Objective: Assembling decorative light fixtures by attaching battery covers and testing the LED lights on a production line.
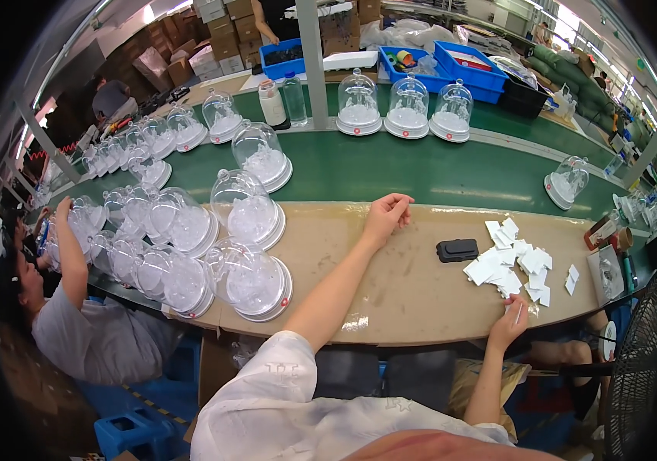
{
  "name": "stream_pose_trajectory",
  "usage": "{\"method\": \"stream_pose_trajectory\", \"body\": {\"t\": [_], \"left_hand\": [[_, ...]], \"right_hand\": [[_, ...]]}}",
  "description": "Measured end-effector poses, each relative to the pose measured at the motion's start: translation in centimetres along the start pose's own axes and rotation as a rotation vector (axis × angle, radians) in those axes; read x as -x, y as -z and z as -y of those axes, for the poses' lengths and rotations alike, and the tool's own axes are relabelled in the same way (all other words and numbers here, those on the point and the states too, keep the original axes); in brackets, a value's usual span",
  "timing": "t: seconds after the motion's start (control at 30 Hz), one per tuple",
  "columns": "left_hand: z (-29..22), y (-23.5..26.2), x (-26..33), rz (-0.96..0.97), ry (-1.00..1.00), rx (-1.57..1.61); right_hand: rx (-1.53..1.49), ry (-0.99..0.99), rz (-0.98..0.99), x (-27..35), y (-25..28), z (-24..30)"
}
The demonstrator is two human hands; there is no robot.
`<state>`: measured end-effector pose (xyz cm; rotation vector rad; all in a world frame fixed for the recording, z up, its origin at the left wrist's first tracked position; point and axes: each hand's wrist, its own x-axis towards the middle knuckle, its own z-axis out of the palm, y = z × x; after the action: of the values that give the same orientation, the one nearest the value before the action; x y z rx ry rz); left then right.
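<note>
My left hand (388, 220) is over the far edge of the brown work surface, beside the green conveyor belt. Its fingers are curled in, and nothing shows in them. At the near edge of a loose pile of white cards (504, 260), my right hand (508, 325) has its fingers pinched together. A thin pale edge, seemingly of a white card (519, 311), shows at the fingertips. Left of the pile lies a small black case (457, 250). Clear dome covers on white round bases crowd the left side, the nearest being a dome (252, 280).
Three domes, one of them a dome (408, 107), stand beyond the green belt (436, 173). Another dome (567, 183) tilts on the belt at right. Blue bins (471, 71) are behind. A co-worker (90, 330) reaches among domes at left. A black fan (643, 361) stands at right.
</note>
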<state>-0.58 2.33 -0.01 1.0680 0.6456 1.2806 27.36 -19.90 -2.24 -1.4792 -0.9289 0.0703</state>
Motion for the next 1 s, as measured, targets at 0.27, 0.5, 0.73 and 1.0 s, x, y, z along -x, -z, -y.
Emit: {"method": "stream_pose_trajectory", "body": {"t": [0.27, 0.5, 0.73, 1.0], "left_hand": [[0.2, -0.3, 0.0, 0.030, 0.015, -0.029], [0.3, -0.2, 0.0, 0.046, 0.017, -0.047], [0.2, -0.1, 0.2, 0.052, 0.021, -0.043], [0.5, -0.3, -0.1, 0.072, 0.021, -0.042]], "right_hand": [[0.023, -0.026, 0.072, -0.1, 0.1, 0.5], [0.021, -0.034, 0.076, -0.2, 0.0, 0.8], [0.013, -0.047, 0.076, 0.0, 0.0, 1.1], [0.015, -0.040, 0.085, -0.3, 0.2, 1.1]]}}
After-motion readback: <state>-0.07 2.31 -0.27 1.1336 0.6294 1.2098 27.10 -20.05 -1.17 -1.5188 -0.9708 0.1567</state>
